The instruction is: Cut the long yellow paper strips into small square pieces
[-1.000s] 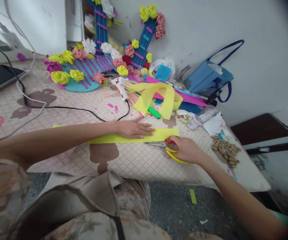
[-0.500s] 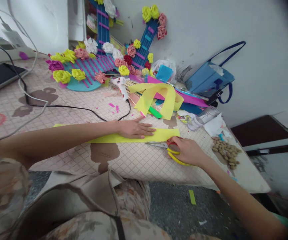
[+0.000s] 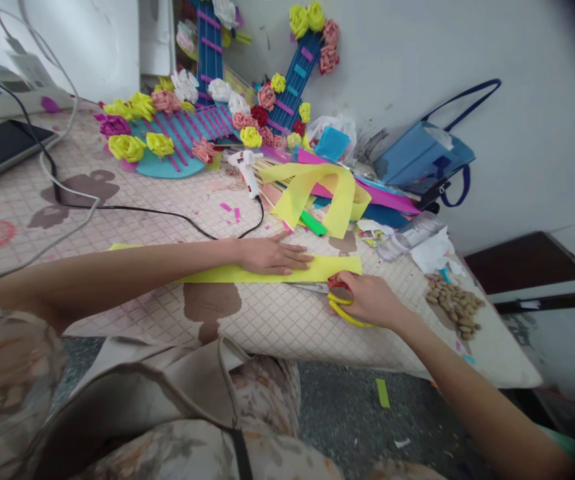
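Gripping with right hand (image 3: 368,300), curled snugly round red-and-yellow-handled metal scissors (image 3: 343,313). Pointing them left from grip, just beside near edge of long flat yellow paper-like strip (image 3: 334,268). Lies just beyond grip, right end nearest, stretching left lengthwise. Pressed down left of grip by splayed left hand (image 3: 273,257), grasping nothing.

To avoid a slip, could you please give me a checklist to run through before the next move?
Left hand resting on the yellow strip: ok.
Right hand holding the scissors: ok.
Left fingers apart from the scissor blades: ok.
Strip lying flat beneath the left forearm: cannot tell, hidden.
White glue gun off the strip: ok.
Tabletop free of scraps: not ok, pink bits lie near the glue gun.
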`<state>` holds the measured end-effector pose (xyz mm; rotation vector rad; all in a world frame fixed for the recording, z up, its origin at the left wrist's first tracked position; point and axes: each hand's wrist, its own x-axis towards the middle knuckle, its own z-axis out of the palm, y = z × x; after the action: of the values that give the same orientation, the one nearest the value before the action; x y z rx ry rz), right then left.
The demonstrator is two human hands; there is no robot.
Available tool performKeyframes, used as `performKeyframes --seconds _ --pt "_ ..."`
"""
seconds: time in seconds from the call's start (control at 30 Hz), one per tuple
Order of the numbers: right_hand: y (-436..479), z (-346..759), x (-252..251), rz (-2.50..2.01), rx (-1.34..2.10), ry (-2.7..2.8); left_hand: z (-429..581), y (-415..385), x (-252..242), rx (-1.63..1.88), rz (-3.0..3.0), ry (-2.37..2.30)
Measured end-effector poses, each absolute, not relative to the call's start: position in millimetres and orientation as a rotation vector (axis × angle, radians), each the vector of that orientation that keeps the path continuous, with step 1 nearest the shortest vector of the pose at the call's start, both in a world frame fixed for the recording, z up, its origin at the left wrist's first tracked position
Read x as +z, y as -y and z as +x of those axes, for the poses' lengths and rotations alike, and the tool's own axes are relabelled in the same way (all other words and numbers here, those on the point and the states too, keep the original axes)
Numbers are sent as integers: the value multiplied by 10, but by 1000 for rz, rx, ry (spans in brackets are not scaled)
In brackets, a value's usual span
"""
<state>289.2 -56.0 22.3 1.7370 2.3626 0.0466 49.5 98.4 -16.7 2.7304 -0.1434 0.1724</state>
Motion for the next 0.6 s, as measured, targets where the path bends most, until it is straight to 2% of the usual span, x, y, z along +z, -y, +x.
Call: performKeyframes --seconds 0.6 --pt "540 2781 274 1753 -27 -2431 506 -982 -169 167 2711 136"
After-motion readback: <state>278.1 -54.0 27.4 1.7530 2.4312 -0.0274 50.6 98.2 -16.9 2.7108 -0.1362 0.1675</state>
